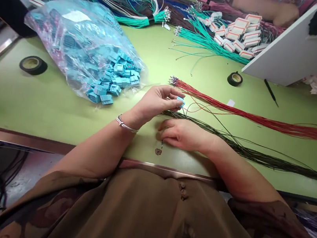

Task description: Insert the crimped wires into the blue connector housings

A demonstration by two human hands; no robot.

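Observation:
Between thumb and fingers of my left hand [159, 101] is a small light-blue plastic connector housing [180, 102]. Thin red and dark wires run close by the housing; whether they enter it I cannot tell. My right hand [184, 135] is just below and to the right, its fingers bent and drawn together beside the ends of a bundle of dark wires [227, 139]. What those fingertips hold, if anything, is hidden. Beyond both hands lies a bundle of red wires [245, 115] with metal terminals at its left end. A small charm [158, 151] hangs below my right fingers.
A clear plastic bag [68, 42] spills blue housings [116, 79] at left. Black tape rolls [33, 65] lie on the green table [57, 116]. Green wires [208, 43] with white connectors [242, 34] sit behind, beside a white panel [289, 43]. Another person's arm [261, 7] shows at the back.

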